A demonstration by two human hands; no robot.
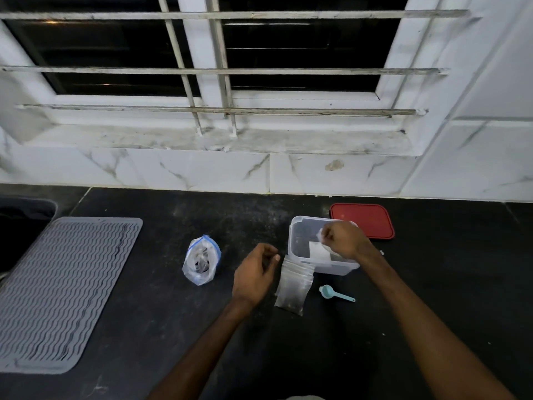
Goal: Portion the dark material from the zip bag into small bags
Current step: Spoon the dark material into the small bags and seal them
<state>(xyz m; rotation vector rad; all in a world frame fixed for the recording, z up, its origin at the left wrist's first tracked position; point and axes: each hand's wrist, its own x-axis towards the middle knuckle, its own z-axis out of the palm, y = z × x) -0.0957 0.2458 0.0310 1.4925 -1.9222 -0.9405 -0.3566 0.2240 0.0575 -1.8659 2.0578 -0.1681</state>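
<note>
The zip bag (202, 261) with a blue seal stands on the black counter, dark material at its bottom. A fanned stack of small clear bags (294, 287) lies to its right, against a clear plastic container (300, 264). My right hand (344, 239) hovers over the container and pinches a small clear bag (319, 249) that hangs into it. My left hand (255, 274) sits left of the stack, fingers loosely curled, holding nothing. A light blue scoop (334, 293) lies right of the stack.
A red lid (363, 220) lies behind the container near the wall. A grey ribbed mat (63, 287) covers the counter's left side beside a dark sink (20, 223). A marble-tiled wall and barred window rise behind.
</note>
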